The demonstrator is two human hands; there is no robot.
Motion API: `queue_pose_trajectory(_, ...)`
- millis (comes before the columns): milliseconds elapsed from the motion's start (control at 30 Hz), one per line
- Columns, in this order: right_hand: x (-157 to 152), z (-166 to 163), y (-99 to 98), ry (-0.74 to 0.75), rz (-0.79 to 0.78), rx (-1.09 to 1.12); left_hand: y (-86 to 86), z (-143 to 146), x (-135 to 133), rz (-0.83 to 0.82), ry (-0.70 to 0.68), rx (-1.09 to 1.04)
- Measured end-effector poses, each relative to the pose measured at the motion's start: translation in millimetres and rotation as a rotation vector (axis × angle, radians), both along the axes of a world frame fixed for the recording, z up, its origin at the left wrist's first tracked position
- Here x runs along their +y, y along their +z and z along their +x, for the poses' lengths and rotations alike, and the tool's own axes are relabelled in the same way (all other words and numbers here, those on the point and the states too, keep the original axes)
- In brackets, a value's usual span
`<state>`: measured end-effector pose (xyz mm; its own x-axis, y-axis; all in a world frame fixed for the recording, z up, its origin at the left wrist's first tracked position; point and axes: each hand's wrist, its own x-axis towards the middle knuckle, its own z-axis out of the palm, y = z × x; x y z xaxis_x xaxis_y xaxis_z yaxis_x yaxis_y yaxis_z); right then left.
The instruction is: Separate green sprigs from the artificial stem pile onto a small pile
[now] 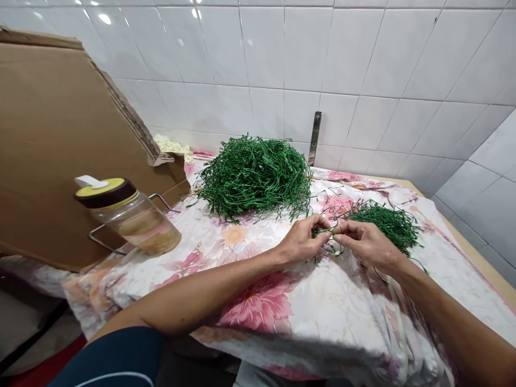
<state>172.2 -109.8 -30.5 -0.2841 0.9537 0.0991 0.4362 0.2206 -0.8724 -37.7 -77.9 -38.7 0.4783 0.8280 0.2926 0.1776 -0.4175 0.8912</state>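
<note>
Green cord (325,232) sits pinched in the fingers (320,221) of left hand (300,241) and right hand (366,245), over floral cloth (258,306); small cord tangle (382,226) lies just beyond right hand, large pile (253,177) farther left, bottle (129,215) left of it.

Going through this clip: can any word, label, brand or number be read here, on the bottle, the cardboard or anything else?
None can be read: the bottle with the yellow lid shows no label or print, the cardboard sheet shows no markings, and the flowered cloth carries only its flower pattern.
</note>
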Motion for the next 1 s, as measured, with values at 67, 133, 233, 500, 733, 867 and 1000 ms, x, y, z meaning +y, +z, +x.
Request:
queue_pose_trajectory(67, -1.4, -1.5, 2.8, -0.017, 0.055, -0.050, 0.8, -0.7, -0.8, 0.028, 0.010, 0.040)
queue_pose_trajectory(133, -3.2, -4.5, 4.8, -0.036, 0.127, -0.102, 0.9, -1.9, -1.7, 0.071, 0.015, 0.097)
queue_pose_trajectory(233, -6.3, -9.8, 5.5, -0.080, 0.280, -0.188, 0.8, -3.4, -2.8, 0.129, 0.018, 0.170)
queue_pose_trajectory(500, -8.7, -12.9, 3.9, -0.044, 0.470, -0.335, 2.4, -2.9, -4.1, 0.128, 0.005, 0.139)
queue_pose_trajectory(733, -6.8, -12.7, 5.3, -0.091, 0.296, -0.239, -0.5, -3.1, -2.6, 0.149, 0.001, 0.105)
queue_pose_trajectory(867, -6.5, -14.2, 3.4, -0.105, 0.262, -0.242, -0.7, -3.8, -2.8, 0.203, 0.040, 0.210)
queue_pose_trajectory(1000, -5.8, -13.6, 1.0, -0.135, 0.362, -0.295, 0.6, -3.7, -2.6, 0.190, 0.029, 0.258)
